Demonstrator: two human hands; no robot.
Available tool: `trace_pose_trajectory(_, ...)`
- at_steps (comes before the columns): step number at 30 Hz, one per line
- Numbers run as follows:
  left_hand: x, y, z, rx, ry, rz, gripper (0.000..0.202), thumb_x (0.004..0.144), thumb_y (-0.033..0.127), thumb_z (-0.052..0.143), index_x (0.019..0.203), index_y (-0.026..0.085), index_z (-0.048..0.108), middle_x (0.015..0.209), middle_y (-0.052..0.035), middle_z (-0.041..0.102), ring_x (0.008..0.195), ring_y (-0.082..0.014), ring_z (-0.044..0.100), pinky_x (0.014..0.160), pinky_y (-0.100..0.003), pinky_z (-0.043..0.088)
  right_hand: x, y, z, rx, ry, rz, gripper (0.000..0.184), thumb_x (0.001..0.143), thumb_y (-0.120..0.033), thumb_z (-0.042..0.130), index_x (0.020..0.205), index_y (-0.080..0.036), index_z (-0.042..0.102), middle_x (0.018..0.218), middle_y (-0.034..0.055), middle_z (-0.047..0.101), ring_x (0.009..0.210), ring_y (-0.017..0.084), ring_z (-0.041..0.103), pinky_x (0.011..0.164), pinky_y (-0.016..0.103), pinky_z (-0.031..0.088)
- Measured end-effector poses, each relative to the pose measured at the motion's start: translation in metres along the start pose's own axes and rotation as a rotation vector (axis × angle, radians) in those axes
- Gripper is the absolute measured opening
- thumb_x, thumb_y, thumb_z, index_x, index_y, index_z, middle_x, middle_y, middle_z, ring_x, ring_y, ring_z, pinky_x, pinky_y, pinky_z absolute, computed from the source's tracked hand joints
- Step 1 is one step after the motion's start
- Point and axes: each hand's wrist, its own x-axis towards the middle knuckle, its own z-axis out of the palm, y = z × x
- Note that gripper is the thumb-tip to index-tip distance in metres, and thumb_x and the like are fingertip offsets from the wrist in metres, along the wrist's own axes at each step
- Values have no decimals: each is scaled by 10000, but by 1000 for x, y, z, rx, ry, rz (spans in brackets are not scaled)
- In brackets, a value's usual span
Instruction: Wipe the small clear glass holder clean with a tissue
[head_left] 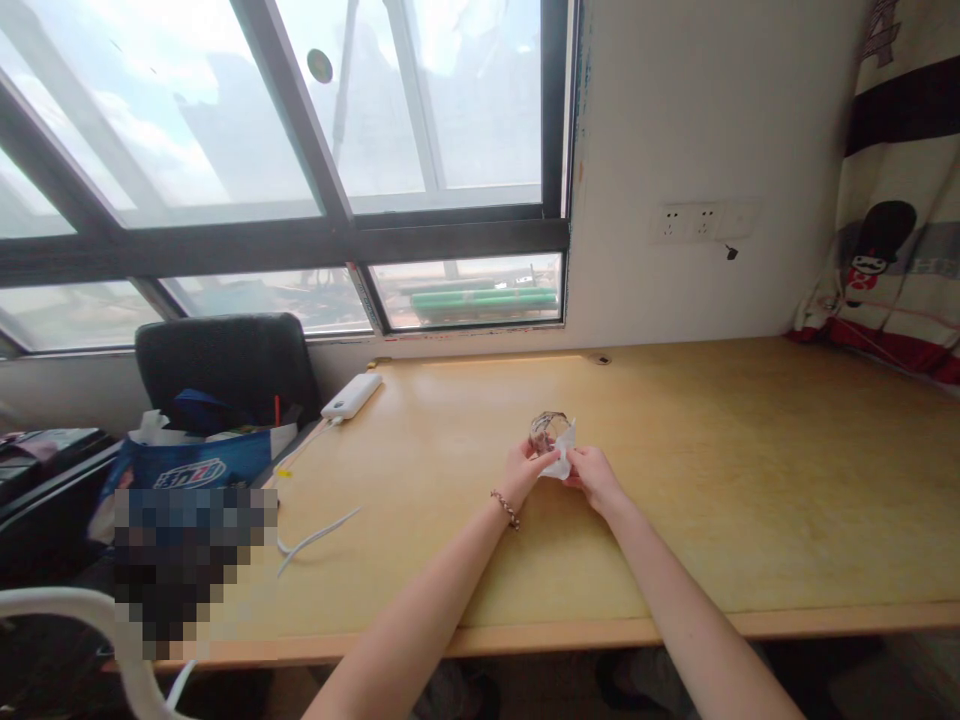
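Observation:
Over the middle of the wooden table, my left hand (523, 472) is closed around a small brownish openwork object (546, 425) with thin, dark, curved strands; its exact kind I cannot make out. A beaded bracelet (506, 508) circles my left wrist. My right hand (592, 477) pinches a crumpled white tissue (561, 460) and presses it against the side of that object. Both hands nearly meet, and the fingertips of the left also touch the tissue. The lower part of the object is hidden by fingers and tissue.
The yellowish table (750, 480) stretches beneath my arms. At its left lie a white power bank (352, 396) and a white cable (319, 535). A blue bag (199, 455) rests on a black chair (225, 355). Wall sockets (690, 220) and a patterned curtain (892, 200) are at right.

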Motion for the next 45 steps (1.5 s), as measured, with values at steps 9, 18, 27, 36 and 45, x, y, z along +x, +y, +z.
trace_pose_trajectory(9,-8,2,7,172,-63,21,310,575,292,671,821,114,611,754,-51,627,693,-161,563,657,-273,445,-2,-9,-10,-732,365,-310,396,783,-403,382,599,-132,604,599,144,634,571,197,591,490,247,380)
trace_pose_trajectory(18,-5,-3,3,126,-36,-16,344,564,299,677,844,114,603,789,-61,628,706,-170,574,674,-291,455,4,-1,-8,-306,107,-93,239,660,-355,550,645,-122,599,508,33,590,398,105,483,365,194,322)
trace_pose_trajectory(27,-8,0,5,186,-31,80,277,636,328,616,821,126,577,726,-29,600,638,-122,537,596,-224,421,4,3,-5,-129,2,-17,207,654,-341,543,619,-139,574,394,-22,499,314,65,402,302,162,258)
trace_pose_trajectory(36,-3,-2,-6,273,61,16,347,678,437,526,604,100,566,522,3,501,482,-82,437,457,-188,317,-2,-3,-6,-555,106,-359,326,772,-376,380,670,-142,582,516,29,586,338,99,491,301,173,321)
trace_pose_trajectory(45,-2,-1,0,202,-112,20,374,632,424,597,808,94,599,699,-47,601,600,-113,519,545,-205,397,0,-1,-6,-423,213,-176,385,785,-395,344,661,-114,578,379,26,528,289,137,492,275,199,335)
